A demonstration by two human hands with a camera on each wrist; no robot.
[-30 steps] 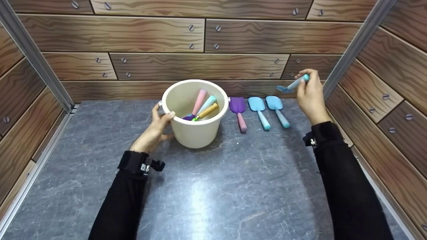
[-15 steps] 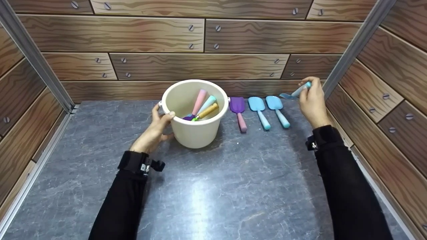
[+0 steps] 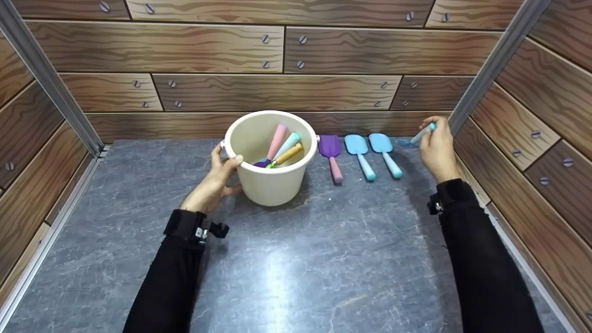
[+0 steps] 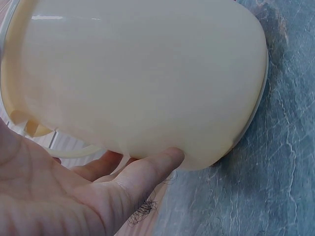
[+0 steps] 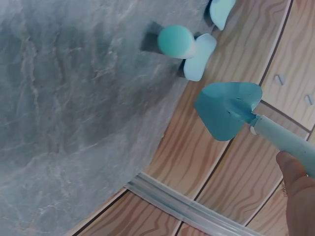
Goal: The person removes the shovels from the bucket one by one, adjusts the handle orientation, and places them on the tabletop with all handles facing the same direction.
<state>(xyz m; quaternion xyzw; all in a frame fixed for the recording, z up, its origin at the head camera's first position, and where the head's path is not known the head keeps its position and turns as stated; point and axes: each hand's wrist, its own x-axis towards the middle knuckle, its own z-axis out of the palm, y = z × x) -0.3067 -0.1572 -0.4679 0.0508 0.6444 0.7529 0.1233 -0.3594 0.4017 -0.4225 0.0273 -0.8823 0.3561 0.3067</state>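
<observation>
A cream bucket (image 3: pixel 273 187) stands on the grey marbled surface. My left hand (image 3: pixel 212 180) grips its left side, thumb on the rim; in the left wrist view, fingers (image 4: pixel 152 169) lie against the wall. Tools lie inside with pink (image 3: pixel 277 138), turquoise (image 3: pixel 289 142) and yellow (image 3: pixel 290 152) handles, their lower ends partly hidden. At the right, my right hand (image 3: pixel 437 150) holds a small blue trowel (image 5: pixel 229 108) by its handle, the blade pointing left and down. Between bucket and right hand lie a purple shovel (image 3: pixel 329 147) with pink handle and two blue shovels (image 3: pixel 356 145).
Wood-patterned walls (image 3: pixel 222 92) enclose the surface at the back and both sides. Metal corner posts (image 3: pixel 485 64) rise at the back corners. The shovels lie in a row close to the back wall, handles toward me.
My right hand has come down and slightly right with the trowel, bringing the blade near the surface right of the blue shovels. The left hand and bucket have stayed put.
</observation>
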